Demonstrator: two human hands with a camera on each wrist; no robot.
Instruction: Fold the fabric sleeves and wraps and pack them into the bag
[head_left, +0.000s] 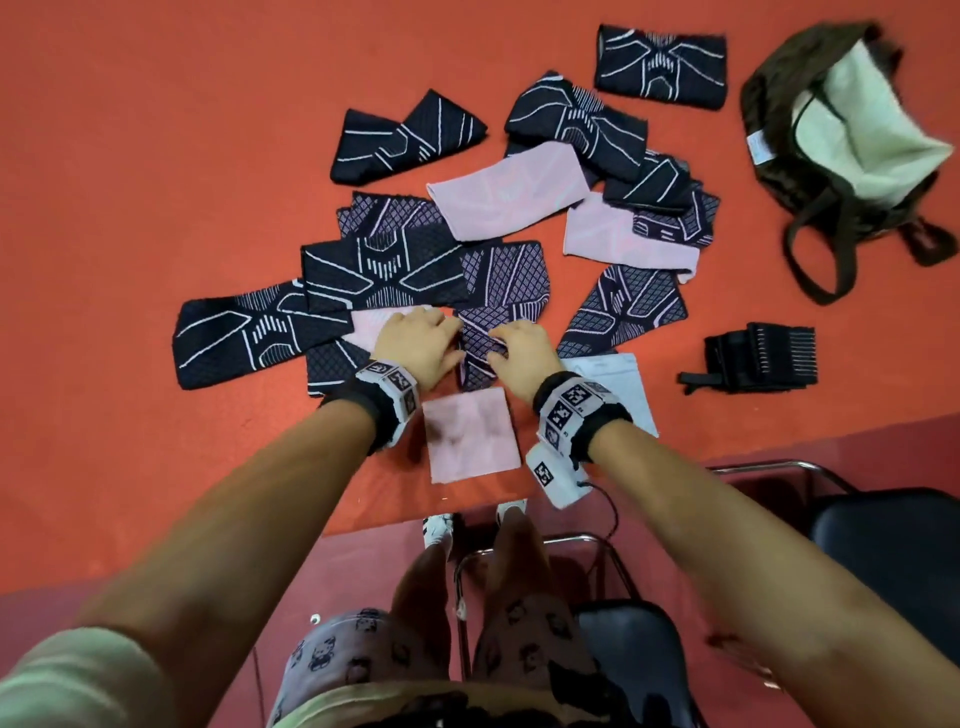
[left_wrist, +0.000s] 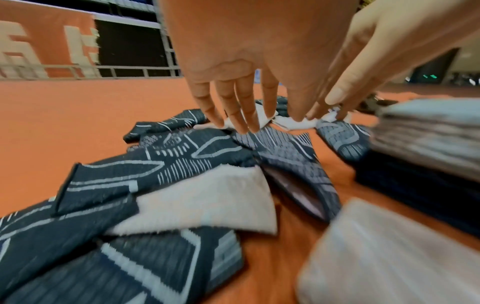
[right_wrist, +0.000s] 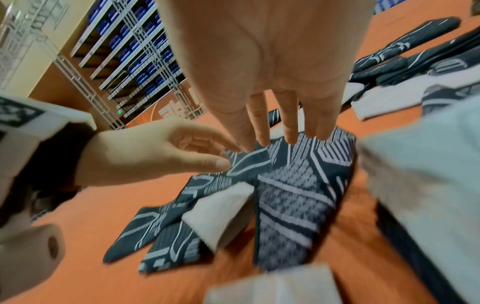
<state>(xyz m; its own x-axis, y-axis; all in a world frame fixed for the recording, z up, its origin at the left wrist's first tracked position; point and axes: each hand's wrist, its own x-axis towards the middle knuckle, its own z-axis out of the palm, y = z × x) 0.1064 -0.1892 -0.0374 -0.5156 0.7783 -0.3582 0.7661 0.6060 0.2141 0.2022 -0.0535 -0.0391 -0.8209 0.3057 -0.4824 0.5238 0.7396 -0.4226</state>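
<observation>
Several dark patterned sleeves and pink sleeves lie scattered on the orange surface (head_left: 156, 156). Both my hands are over one dark lattice-patterned sleeve (head_left: 501, 291) (left_wrist: 285, 152) (right_wrist: 293, 185) in the middle. My right hand (head_left: 501, 340) (right_wrist: 288, 139) touches it with straight fingertips. My left hand (head_left: 447, 332) (left_wrist: 233, 121) reaches its left edge, fingers extended, thumb close beside the fabric. A folded pink piece (head_left: 470, 434) lies between my wrists. The brown bag (head_left: 841, 135) stands open at the far right, its pale lining showing.
A black ribbed wrap (head_left: 758, 358) lies at the right. A pale sleeve (head_left: 623, 384) lies under my right wrist. The table's near edge (head_left: 467, 525) runs just behind the folded piece. Black chairs (head_left: 883, 545) stand below it.
</observation>
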